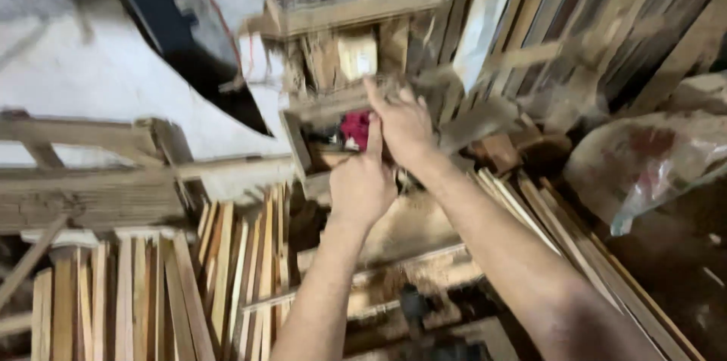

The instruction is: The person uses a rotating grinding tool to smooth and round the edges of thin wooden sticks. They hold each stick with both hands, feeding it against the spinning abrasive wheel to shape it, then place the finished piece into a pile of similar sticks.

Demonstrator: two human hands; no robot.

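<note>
Both my arms reach forward into a cluttered wooden shelf unit [333,107]. My left hand [362,183] is curled, its index finger pointing up beside a red object [354,128] inside the shelf opening. My right hand [401,122] lies just above and to the right of it, fingers bent toward the same opening. The picture is blurred, so I cannot tell whether either hand grips anything. A pale box [357,54] sits on the shelf level above.
Bundles of thin wooden slats [151,300] stand at the lower left, and more slats [560,232] lean at the right. A wooden pallet [583,35] leans at the back right. A plastic-covered sack [644,157] lies at the right. A white wall [83,66] is at the left.
</note>
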